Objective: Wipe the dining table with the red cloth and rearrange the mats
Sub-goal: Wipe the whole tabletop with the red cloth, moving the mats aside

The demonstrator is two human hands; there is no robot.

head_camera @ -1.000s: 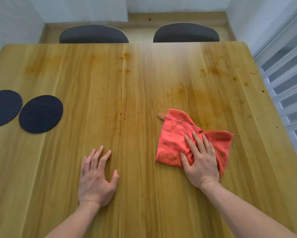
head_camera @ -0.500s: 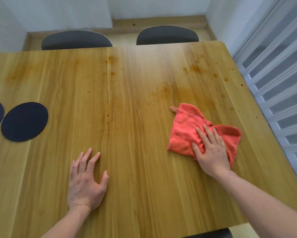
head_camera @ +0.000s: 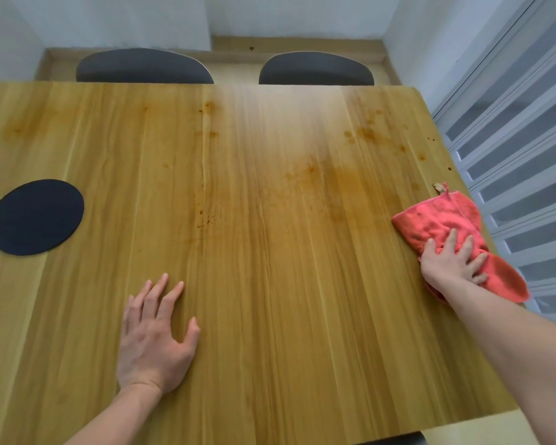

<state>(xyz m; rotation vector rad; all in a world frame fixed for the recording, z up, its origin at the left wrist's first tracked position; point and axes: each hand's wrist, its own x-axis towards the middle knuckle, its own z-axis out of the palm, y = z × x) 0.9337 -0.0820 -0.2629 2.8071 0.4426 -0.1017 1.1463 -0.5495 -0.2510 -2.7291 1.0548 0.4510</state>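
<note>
Stained, long-grained wooden dining table [head_camera: 270, 252], two dark chair backs [head_camera: 145, 67] beyond. Crumpled fuzzy red cloth [head_camera: 443, 220] at right edge, long axis running near-right, corner overhanging. Right hand [head_camera: 450, 263] pressing it, fingers spread. Left hand [head_camera: 156, 335] flat, fingers apart. Round dark mats [head_camera: 35, 216] far left.
</note>
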